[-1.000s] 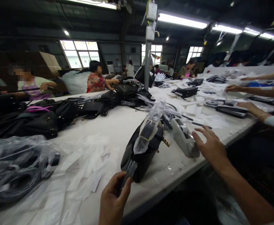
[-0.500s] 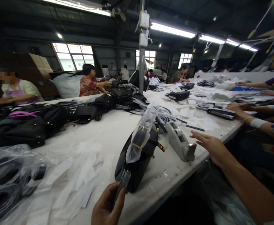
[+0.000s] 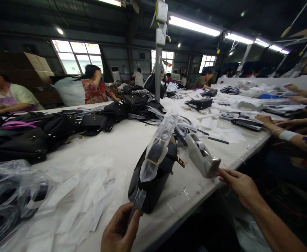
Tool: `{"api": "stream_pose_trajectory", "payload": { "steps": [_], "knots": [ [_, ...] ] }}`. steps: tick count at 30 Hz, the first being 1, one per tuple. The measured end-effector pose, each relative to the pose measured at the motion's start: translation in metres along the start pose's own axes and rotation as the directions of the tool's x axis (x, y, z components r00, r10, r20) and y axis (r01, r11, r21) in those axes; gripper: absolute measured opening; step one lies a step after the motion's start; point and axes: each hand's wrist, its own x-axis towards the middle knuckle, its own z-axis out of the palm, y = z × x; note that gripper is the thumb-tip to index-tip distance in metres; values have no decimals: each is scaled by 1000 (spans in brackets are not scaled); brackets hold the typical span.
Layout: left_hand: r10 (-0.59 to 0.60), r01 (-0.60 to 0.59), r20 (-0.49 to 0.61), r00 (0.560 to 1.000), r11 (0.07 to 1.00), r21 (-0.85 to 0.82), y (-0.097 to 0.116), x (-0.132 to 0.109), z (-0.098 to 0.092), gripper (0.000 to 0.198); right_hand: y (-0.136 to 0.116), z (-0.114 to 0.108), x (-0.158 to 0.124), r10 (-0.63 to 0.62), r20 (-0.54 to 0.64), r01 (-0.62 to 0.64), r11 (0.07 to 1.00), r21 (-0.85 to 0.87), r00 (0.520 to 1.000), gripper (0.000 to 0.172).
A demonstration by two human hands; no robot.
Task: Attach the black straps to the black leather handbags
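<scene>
A black handbag [image 3: 152, 196] stands near the table's front edge, its flap side showing a gold clasp [image 3: 180, 161]. Across its top runs a strap [image 3: 156, 150] with a large gold buckle, wrapped in clear plastic film. My left hand [image 3: 122, 227] pinches the wrapped lower end of that strap between thumb and fingers, at the bag's near side. To the right of the bag sits a grey tape dispenser [image 3: 202, 157]. The fingertips of my right hand [image 3: 237, 183] are pinched together at its front cutting end; whatever lies between them is too small to see.
White paper strips [image 3: 75, 203] and plastic-wrapped straps [image 3: 6, 206] lie at the left. Several black bags [image 3: 61, 131] form a row behind them. A metal post [image 3: 158, 70] rises from the table. A co-worker's hands [image 3: 265, 120] are at the right, near a black item.
My right hand has moved down and slightly left to the tape dispenser's front end, its fingers closing from an outstretched pose. My left hand stays on the strap. The view has shifted slightly.
</scene>
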Motion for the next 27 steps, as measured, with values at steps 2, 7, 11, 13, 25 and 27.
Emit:
{"api": "stream_pose_trajectory", "payload": {
  "steps": [2, 7, 11, 13, 25, 27],
  "knots": [
    [1, -1, 28, 1000, 1000, 1, -1, 0, -1, 33, 10, 6, -11, 22, 6, -22, 1000, -11, 1000, 31],
    [-12, 10, 112, 994, 1000, 16, 2, -1, -2, 30, 10, 50, -93, -42, 371, 66, 996, -53, 927, 38],
    [-10, 7, 120, 993, 1000, 22, 4, -4, 0, 26, -22, 97, -167, -123, 682, 147, 989, 23, 721, 33],
    [11, -14, 125, 992, 1000, 26, 4, -5, 1, 24, -39, 118, -188, -161, 749, 182, 982, 54, 643, 34],
    [-153, 203, 253, 955, 962, -185, 10, -8, -5, 33, -52, 150, -186, -211, 749, 393, 917, -72, 629, 36],
    [-254, 344, 326, 911, 903, -257, 9, -7, -6, 44, -48, 149, -183, -211, 798, 361, 933, -8, 564, 32]
  ]
}}
